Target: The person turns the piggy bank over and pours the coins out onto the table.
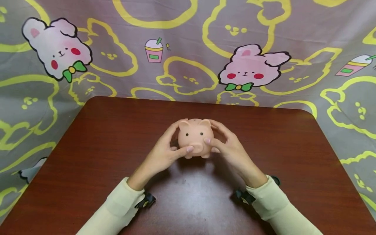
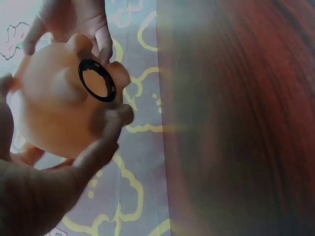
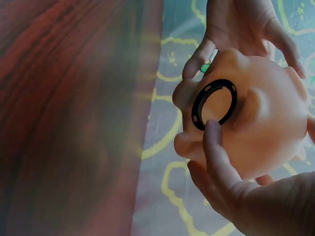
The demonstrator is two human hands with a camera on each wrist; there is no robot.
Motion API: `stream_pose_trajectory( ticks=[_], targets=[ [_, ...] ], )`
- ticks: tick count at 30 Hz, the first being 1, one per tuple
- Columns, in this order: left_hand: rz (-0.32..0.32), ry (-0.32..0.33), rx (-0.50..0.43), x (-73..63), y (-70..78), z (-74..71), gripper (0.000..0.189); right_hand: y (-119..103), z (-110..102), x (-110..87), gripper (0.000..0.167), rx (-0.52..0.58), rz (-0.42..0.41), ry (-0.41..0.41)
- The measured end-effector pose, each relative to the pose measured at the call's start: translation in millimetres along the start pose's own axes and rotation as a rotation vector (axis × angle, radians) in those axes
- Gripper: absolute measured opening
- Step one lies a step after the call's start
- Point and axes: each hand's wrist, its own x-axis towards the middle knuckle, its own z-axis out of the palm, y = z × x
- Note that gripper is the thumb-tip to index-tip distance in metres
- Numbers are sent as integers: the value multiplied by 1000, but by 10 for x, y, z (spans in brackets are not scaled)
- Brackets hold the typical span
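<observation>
A pink piggy bank (image 1: 194,133) is held up off the table between both hands, its snout and black eyes facing the head camera. My left hand (image 1: 167,147) grips one side, thumb beside the snout. On the other side my right hand (image 1: 232,143) grips it, thumb on the cheek. Both wrist views show the piggy bank (image 2: 49,118) from below, with stubby feet and a black ring (image 3: 196,109) around a round opening in its belly. One fingertip of the right hand (image 3: 266,201) overlaps the ring's edge in the right wrist view.
The dark red-brown table (image 1: 97,140) has rounded far corners. A small dark round object (image 1: 275,180) lies partly hidden behind the right sleeve (image 1: 270,199). Behind the table hangs a cloth (image 1: 188,36) printed with rabbits and yellow outlines. Black straps (image 1: 146,199) show at the wrists.
</observation>
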Motion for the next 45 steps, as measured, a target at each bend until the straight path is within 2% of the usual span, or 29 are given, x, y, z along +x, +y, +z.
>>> stream_pose_trajectory(
  ticks=[5,11,13,15,18,21,24,28,33,38,42,45],
  targets=[
    [-8,34,150,7,26,5,69,51,-6,6,54,80,58,-37],
    [-110,11,193,5,49,22,66,80,-9,16,55,150,160,-131],
    [-95,15,246,6,52,21,68,87,-17,12,58,136,171,-137],
    [-52,7,261,11,50,17,70,96,-35,4,62,118,165,-142],
    [-2,-26,218,18,35,5,74,105,-63,-10,73,91,141,-142],
    [4,-67,166,13,20,-10,84,112,-97,-28,85,42,64,-164],
    [42,-86,194,2,9,-22,90,114,-123,-33,94,-22,-51,-181],
    [188,-109,245,25,-21,-44,93,114,-142,-20,100,-113,-188,-183],
    [348,-104,334,132,-57,-104,95,95,-159,27,101,-257,-351,-154],
    [469,-87,452,264,-16,-148,99,51,-174,70,99,-262,-489,-125],
    [517,-96,460,354,11,-150,99,20,-198,86,97,-267,-554,-98],
    [499,-114,415,396,15,-144,98,-5,-222,102,98,-293,-554,-86]
  ],
)
